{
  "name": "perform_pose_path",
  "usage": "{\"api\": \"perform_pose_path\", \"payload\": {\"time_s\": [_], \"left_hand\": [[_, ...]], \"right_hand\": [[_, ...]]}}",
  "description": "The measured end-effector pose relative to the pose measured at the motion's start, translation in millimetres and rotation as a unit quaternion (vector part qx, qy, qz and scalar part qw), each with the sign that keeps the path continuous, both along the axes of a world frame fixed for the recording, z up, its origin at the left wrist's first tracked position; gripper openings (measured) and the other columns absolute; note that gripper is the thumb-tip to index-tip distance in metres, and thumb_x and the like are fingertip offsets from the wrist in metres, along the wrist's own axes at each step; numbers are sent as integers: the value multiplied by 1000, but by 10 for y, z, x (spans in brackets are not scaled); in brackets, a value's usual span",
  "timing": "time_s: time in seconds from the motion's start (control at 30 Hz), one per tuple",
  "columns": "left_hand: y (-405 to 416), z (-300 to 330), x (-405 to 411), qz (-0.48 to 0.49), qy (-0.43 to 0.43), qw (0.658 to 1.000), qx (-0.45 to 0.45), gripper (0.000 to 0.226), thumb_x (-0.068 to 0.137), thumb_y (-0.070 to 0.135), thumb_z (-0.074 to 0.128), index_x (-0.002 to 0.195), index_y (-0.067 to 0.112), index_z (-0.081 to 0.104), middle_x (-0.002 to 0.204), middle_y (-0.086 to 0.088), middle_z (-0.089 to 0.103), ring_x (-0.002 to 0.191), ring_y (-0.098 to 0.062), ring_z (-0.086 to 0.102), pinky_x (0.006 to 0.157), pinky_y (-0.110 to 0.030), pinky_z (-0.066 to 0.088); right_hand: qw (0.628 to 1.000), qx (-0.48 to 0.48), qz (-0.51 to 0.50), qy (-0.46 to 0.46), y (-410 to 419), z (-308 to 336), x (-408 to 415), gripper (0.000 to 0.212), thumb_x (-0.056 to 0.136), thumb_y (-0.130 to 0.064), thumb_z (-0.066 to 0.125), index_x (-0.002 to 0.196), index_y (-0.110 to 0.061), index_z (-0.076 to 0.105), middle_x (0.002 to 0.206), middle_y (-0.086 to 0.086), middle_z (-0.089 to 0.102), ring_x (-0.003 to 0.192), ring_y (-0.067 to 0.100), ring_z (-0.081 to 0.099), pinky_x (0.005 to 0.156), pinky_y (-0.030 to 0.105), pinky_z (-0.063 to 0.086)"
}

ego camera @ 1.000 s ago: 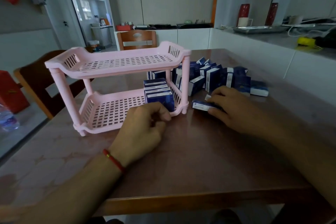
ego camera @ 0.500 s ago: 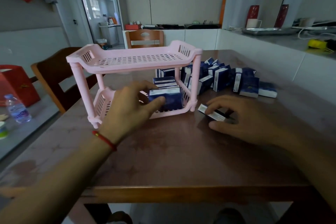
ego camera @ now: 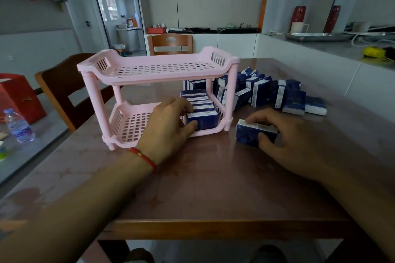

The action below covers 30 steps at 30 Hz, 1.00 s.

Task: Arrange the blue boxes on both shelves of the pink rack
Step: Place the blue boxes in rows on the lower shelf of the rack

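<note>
The pink two-shelf rack (ego camera: pixel 158 74) stands on the table, its top shelf bare. Several blue boxes (ego camera: pixel 197 100) stand in a row at the right end of the bottom shelf. My left hand (ego camera: pixel 168 124) reaches into the bottom shelf and holds the front box (ego camera: pixel 204 120) of that row between thumb and fingers. My right hand (ego camera: pixel 282 136) grips another blue box (ego camera: pixel 250 132) standing on its edge on the table, just right of the rack. A loose pile of blue boxes (ego camera: pixel 263 92) lies behind, to the rack's right.
The brown table (ego camera: pixel 213 177) has its front edge near me. Wooden chairs (ego camera: pixel 59 83) stand at the left and far side. A water bottle (ego camera: pixel 18 126) and a red bag (ego camera: pixel 19 96) sit on a low surface at the left. A white counter (ego camera: pixel 320 57) runs along the right.
My left hand moved from the rack's front edge into the bottom shelf and set a box at the front of the row. My right hand tipped its flat box up on edge.
</note>
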State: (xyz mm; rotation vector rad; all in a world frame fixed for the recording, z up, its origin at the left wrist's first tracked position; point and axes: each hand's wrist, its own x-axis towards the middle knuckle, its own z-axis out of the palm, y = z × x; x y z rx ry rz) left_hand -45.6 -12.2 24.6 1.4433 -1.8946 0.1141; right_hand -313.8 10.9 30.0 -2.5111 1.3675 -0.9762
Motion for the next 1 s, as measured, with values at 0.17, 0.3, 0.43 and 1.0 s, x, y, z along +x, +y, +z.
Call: {"api": "perform_pose_path", "payload": {"time_s": [0.17,0.3,0.43,1.0], "left_hand": [[-26,9,2,15,32,999,23,28,79,25,79,97,19,60,91,-1,64,80,-22,64,75,-35,52],[-14,21,4,38,72,994,68,45,79,32,81,110,20,52,93,1,63,83,-19,62,73,-31,49],[-34,62,49,54,135,981,131,67,75,37,84,126,19,46,113,-4,62,99,-21,64,87,-36,53],[442,198,67,-132,180,967,125,35,85,11,74,117,20,67,112,9,70,102,-5,67,87,-27,59]], "right_hand": [[1000,-1,10,6,35,62,59,37,88,-2,67,120,-19,60,107,-14,55,86,-18,47,73,-7,35],[1000,-4,20,-4,18,42,59,37,86,0,68,115,-22,60,107,-12,60,89,-19,49,76,-5,37],[1000,-5,16,0,-38,-21,33,40,82,-1,71,115,-21,61,111,-10,62,93,-5,56,77,3,45],[988,-82,132,15,-12,304,405,36,82,-7,73,115,-17,63,112,-6,63,106,7,60,95,19,48]]}}
